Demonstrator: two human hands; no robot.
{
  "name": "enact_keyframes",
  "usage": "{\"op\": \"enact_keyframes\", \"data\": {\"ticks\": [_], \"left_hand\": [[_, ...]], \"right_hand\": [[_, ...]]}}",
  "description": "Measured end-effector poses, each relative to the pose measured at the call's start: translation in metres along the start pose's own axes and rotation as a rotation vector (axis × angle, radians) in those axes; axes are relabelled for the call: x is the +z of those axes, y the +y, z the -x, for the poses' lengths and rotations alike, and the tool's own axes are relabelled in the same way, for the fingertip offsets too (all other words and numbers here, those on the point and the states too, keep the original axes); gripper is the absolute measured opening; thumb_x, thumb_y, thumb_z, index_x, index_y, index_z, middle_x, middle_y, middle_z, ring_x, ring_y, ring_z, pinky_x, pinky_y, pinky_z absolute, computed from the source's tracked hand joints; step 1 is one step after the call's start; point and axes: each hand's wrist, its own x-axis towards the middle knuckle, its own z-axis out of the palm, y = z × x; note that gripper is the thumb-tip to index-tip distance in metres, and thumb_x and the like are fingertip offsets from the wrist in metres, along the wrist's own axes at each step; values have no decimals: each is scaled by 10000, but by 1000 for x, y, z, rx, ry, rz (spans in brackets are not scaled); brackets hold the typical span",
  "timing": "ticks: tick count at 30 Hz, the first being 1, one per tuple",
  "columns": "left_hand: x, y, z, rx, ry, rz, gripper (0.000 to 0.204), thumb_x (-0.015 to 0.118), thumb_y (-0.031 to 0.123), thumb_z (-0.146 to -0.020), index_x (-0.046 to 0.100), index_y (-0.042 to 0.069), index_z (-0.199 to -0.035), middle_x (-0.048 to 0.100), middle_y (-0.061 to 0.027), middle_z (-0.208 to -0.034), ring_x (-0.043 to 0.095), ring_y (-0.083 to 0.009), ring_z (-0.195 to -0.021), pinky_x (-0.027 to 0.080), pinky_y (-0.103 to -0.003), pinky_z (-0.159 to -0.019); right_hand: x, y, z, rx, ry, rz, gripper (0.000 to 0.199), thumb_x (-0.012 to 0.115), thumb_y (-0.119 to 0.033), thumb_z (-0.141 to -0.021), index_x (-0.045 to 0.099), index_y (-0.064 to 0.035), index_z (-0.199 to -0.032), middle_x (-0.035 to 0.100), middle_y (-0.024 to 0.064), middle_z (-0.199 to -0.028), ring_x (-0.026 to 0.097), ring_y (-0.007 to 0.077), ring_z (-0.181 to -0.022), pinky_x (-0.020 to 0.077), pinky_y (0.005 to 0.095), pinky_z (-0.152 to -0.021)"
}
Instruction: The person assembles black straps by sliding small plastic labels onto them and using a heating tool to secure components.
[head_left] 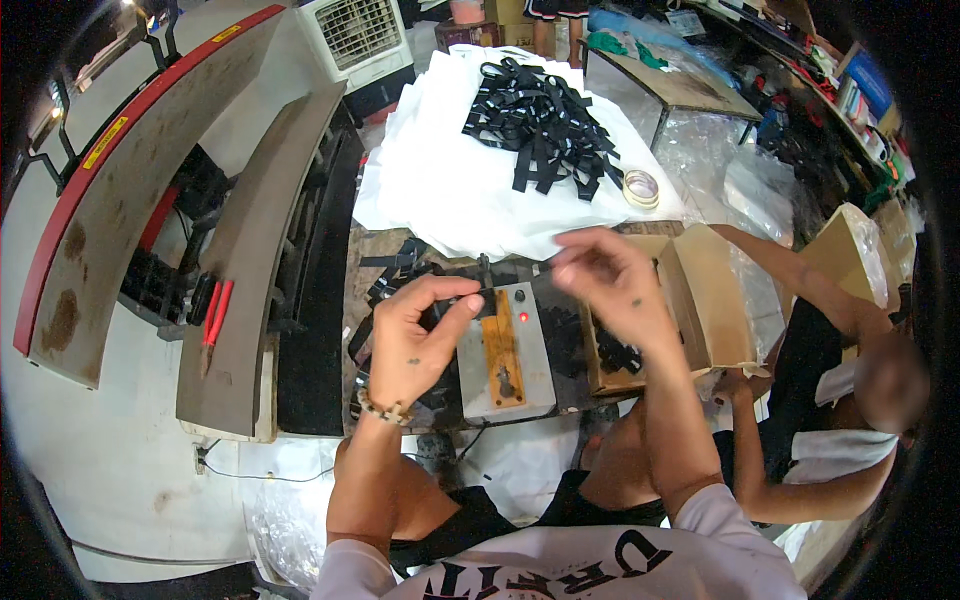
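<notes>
My left hand (415,335) is closed, thumb and forefinger pinched on a black strap that shows in part behind the fingers. It is over the left side of a grey metal device (537,365), which has a yellowish-brown strip down its middle, a black knob and a lit red light. My right hand (618,285) is raised right of the device, beside an open cardboard box (715,300). Motion smears its fingers, so whether it holds anything is unclear. More black straps (395,265) lie on the table behind and beside my left hand.
A heap of black straps (545,120) and a tape roll (640,188) rest on white sheets (430,150) at the back. Black pieces lie in the box. A co-worker (790,400) sits at right, arms around the box. A large press (240,250) with red-handled pliers (217,315) stands left.
</notes>
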Motion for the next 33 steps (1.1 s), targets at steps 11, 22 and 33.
{"op": "enact_keyframes", "data": {"ticks": [11, 22, 33], "left_hand": [[-10, -4, -6, -250, -121, 308, 121, 692, 65, -920, 676, 21, -1031, 649, 10, -830, 551, -47, -712, 447, -200, -645], [-11, -18, -5, -272, -140, 235, 116, 706, 102, -918, 697, 29, -1008, 642, 27, -784, 539, -39, -666, 424, -196, -602], [-12, -26, -4, -288, -153, 200, 116, 716, 101, -912, 721, 23, -998, 646, 29, -784, 522, -27, -659, 409, -188, -586]], "right_hand": [[14, 5, 5, 63, -123, -157, 175, 688, -34, -906, 714, 4, -1075, 696, 21, -883, 615, 68, -756, 485, 221, -690], [17, 16, 2, 150, -136, -174, 169, 694, -50, -903, 726, 7, -1059, 700, 36, -865, 607, 71, -758, 488, 217, -693], [18, 24, 1, 188, -155, -159, 174, 696, -53, -903, 722, 14, -1062, 700, 40, -861, 607, 73, -743, 492, 222, -688]]}}
